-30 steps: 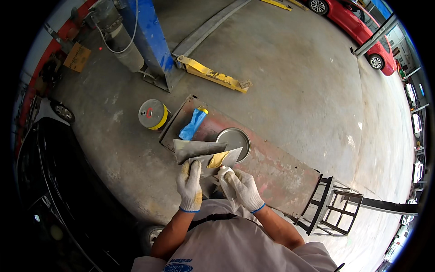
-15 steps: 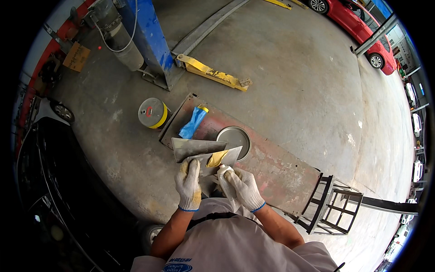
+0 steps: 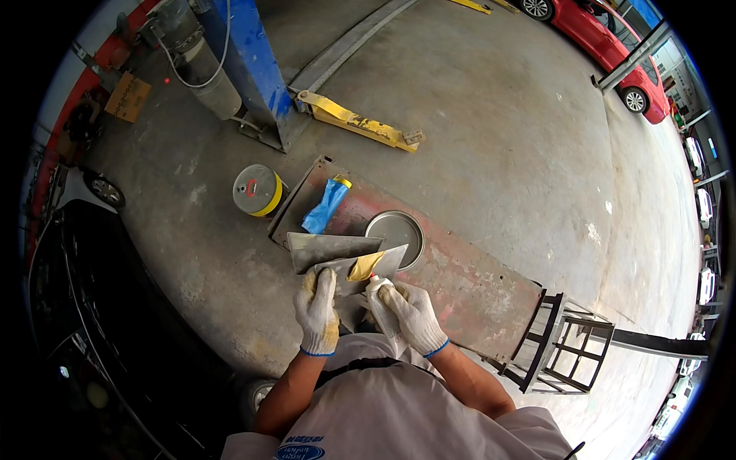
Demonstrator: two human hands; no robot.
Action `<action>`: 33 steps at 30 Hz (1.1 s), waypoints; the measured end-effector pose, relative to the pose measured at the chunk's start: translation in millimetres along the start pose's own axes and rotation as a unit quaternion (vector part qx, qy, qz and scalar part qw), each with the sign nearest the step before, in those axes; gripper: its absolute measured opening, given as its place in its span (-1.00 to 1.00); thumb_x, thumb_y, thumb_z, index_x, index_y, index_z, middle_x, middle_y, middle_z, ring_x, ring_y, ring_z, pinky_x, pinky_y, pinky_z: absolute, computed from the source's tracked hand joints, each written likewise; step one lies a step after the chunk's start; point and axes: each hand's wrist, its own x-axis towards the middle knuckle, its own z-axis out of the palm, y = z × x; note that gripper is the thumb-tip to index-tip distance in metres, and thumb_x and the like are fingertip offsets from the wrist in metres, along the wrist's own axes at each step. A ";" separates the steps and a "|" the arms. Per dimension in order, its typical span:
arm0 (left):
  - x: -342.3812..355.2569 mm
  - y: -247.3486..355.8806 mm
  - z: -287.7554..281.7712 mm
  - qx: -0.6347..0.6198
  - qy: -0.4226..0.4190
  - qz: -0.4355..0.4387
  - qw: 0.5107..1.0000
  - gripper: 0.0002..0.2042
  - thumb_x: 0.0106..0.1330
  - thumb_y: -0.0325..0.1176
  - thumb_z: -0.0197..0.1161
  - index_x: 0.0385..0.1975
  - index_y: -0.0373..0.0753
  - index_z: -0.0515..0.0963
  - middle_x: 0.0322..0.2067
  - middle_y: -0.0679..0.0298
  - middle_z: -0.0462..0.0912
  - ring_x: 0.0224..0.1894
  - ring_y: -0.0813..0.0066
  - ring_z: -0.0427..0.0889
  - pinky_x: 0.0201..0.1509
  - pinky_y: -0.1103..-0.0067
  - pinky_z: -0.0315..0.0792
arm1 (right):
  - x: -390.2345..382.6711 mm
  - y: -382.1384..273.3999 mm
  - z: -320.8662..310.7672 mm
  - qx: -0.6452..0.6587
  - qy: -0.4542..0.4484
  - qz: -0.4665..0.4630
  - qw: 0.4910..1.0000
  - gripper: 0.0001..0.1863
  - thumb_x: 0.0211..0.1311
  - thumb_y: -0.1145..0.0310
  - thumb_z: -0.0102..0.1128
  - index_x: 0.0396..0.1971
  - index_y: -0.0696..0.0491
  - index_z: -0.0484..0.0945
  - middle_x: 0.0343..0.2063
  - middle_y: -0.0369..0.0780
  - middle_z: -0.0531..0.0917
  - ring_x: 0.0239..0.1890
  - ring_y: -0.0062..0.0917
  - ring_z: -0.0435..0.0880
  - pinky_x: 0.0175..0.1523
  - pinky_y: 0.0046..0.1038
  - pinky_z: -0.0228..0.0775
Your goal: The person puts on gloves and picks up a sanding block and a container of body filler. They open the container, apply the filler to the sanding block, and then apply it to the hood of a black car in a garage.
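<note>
Both hands gloved: left hand (image 3: 318, 310), right hand (image 3: 412, 313); white knit, blue cuffs, yellowish stains. White short-sleeve shirt (image 3: 383, 418), blue logo.

The gloved left hand (image 3: 318, 310) holds a grey metal spreader (image 3: 360, 270) carrying yellow putty (image 3: 365, 266). The gloved right hand (image 3: 412, 313) grips a white tube (image 3: 381, 303) just beside the putty. Both are above a rusty desk (image 3: 468, 284) with a round lid (image 3: 395, 231) and a blue tube (image 3: 325, 205).

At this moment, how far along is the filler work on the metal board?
Done: a yellow blob of filler already lies on the grey spreader blade. In hand: the left hand steadies the blade while the right hand holds a white tube by it. Left: the blob looks unspread; a second blade lies alongside.
</note>
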 end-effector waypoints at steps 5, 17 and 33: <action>-0.1 -2.3 -3.0 0.007 -0.007 0.005 1.000 -0.82 0.47 -0.39 0.18 -0.10 -0.37 0.58 -0.22 0.39 0.59 -0.20 0.72 0.51 -0.08 0.70 0.44 | -1.6 -4.2 1.6 0.037 -0.004 0.021 0.999 -0.62 0.51 0.17 0.06 -0.15 0.24 0.61 -0.44 -0.28 0.66 -0.45 -0.73 0.55 -0.36 -0.57 0.47; 12.3 6.9 -10.1 0.067 -0.016 0.010 0.998 -0.78 0.47 -0.36 0.16 -0.04 -0.35 0.58 -0.16 0.26 0.65 -0.12 0.54 0.64 0.01 0.59 0.53 | 11.8 -0.3 -32.6 0.126 -0.115 0.167 0.971 -0.62 0.46 0.16 0.13 -0.10 0.24 0.62 -0.34 -0.23 0.70 -0.40 -0.64 0.64 -0.31 -0.56 0.50; -51.6 -16.4 -169.5 0.291 0.213 0.117 0.925 -0.55 0.26 -0.45 0.32 0.16 -0.34 0.44 -0.04 0.11 0.61 0.05 0.22 0.60 0.13 0.39 0.52 | 216.8 77.6 -120.9 -0.085 0.002 -0.004 0.996 -0.68 0.42 0.27 0.19 0.02 0.16 0.62 -0.14 -0.25 0.69 -0.22 -0.56 0.64 -0.12 -0.47 0.55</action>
